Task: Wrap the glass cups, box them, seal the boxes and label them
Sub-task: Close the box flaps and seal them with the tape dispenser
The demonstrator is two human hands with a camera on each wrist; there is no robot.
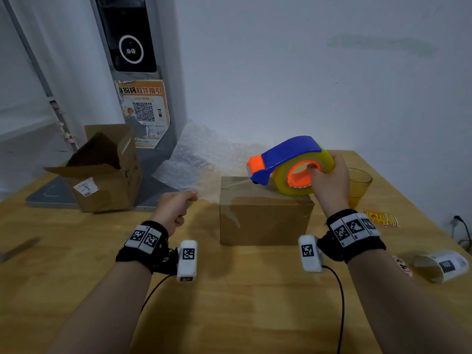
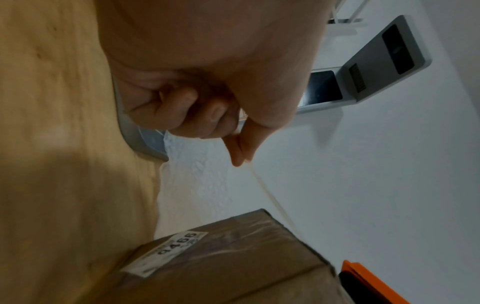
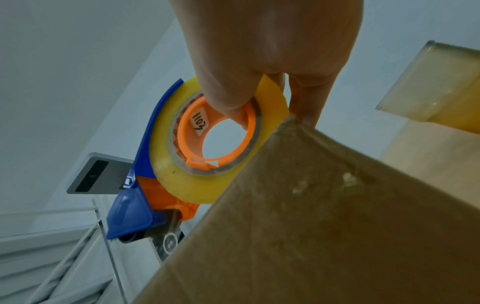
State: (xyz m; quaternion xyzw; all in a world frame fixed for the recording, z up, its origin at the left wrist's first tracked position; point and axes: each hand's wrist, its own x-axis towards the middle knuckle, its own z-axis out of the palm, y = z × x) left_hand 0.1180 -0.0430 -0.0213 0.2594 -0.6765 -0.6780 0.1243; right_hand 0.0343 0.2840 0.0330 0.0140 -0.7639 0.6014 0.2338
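a: where's the closed box (image 1: 265,215)?
b: mid-table, flaps shut, with the tape dispenser (image 1: 288,166) resting on its top near the far right corner.

a: who's holding it?
b: the right hand (image 1: 329,182), thumb hooked into the orange core, fingers wrapped round the roll.

a: and the left hand (image 1: 173,209)?
b: thumb and forefinger pinch the tape strip (image 2: 265,189), pulled out past the box's left edge; other fingers curled in.

a: anything nearby?
b: a glass cup (image 1: 357,185) just right of the box, bubble wrap (image 1: 196,159) behind, an open box (image 1: 102,169) far left.

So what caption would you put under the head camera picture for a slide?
Right hand holds a tape dispenser over the closed box while the left hand pinches the tape end.
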